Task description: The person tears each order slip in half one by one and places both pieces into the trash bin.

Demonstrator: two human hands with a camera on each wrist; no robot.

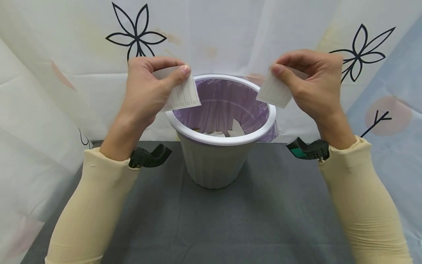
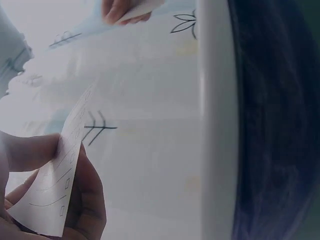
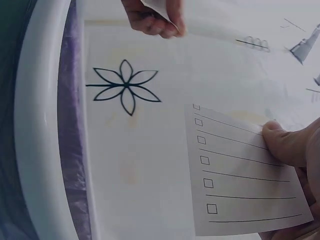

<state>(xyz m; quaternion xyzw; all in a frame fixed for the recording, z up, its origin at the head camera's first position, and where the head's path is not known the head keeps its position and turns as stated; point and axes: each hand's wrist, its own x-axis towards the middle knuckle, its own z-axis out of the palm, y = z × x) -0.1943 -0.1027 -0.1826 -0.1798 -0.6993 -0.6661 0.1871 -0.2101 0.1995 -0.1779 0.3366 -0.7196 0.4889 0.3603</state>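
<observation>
Above the left rim of a trash can (image 1: pixel 214 161), my left hand (image 1: pixel 148 84) pinches a piece of lined paper (image 1: pixel 184 93) between thumb and fingers. On the other side my right hand (image 1: pixel 311 80) pinches a second piece of lined paper (image 1: pixel 275 90). Small checkboxes run along one edge of each piece, plain in the right wrist view on the paper (image 3: pixel 240 180). The two pieces hang apart from each other. A purple liner (image 1: pixel 224 99) lines the can, and several white paper scraps (image 1: pixel 235 128) lie inside it.
The can stands on a dark grey cloth-covered table (image 1: pixel 214 223). Behind it hangs a white curtain (image 1: pixel 224 36) with black flower drawings. Dark wrist straps (image 1: pixel 150 156) sit at both cuffs.
</observation>
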